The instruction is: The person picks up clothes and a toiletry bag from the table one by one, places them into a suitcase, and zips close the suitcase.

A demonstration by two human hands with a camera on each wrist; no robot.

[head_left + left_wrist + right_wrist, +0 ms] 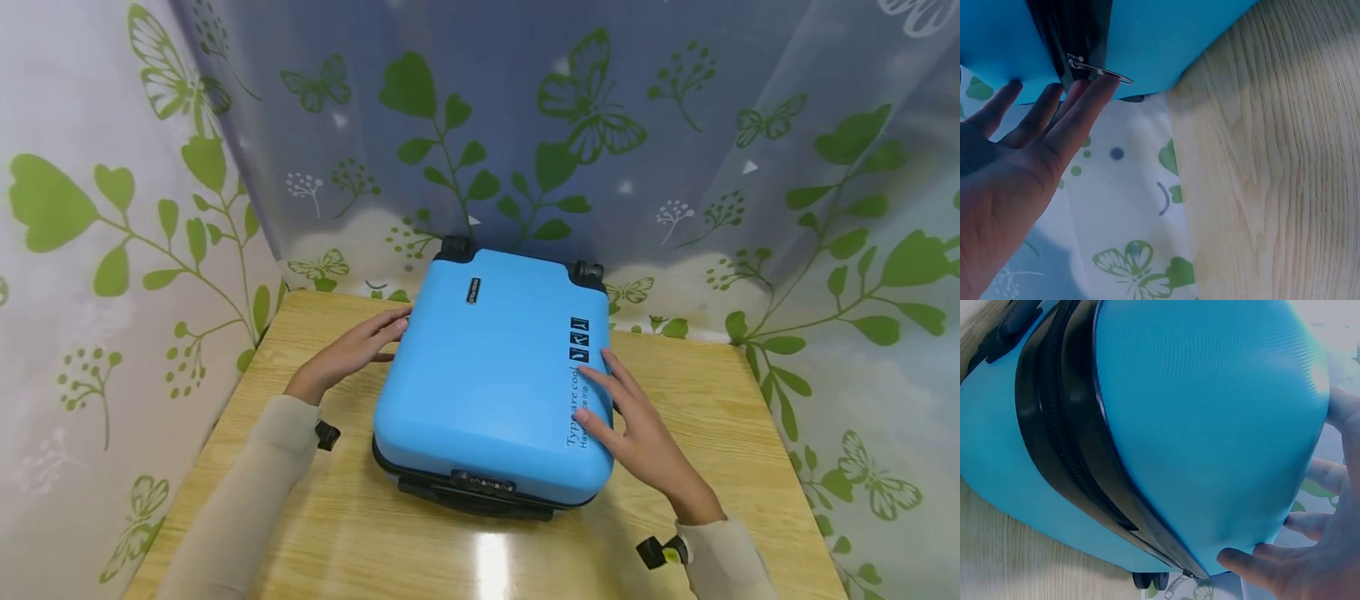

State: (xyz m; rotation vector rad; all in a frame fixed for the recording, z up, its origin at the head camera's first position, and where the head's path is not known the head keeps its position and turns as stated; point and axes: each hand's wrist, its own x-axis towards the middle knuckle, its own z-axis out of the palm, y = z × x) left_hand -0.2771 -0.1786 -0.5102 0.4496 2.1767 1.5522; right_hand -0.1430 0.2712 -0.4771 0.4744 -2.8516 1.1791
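Note:
A light-blue hard-shell suitcase [487, 358] lies flat on the wooden table, its wheels toward the back curtain. At its left side is my left hand [348, 354], fingers extended; in the left wrist view the fingertips touch the side by a metal zipper pull [1104, 70] on the black zipper band. My right hand [641, 437] rests with spread fingers on the suitcase's right edge, over part of the printed lettering. The right wrist view shows the black zipper [1063, 419] running closed round the corner. A combination lock [483, 483] sits on the front side.
The wooden table [690, 392] extends on both sides of the suitcase. Curtains [480, 125] printed with leaves and butterflies stand behind and at both sides. Two black wheels, the left wheel [455, 248] and right wheel [588, 273], lie close to the back curtain.

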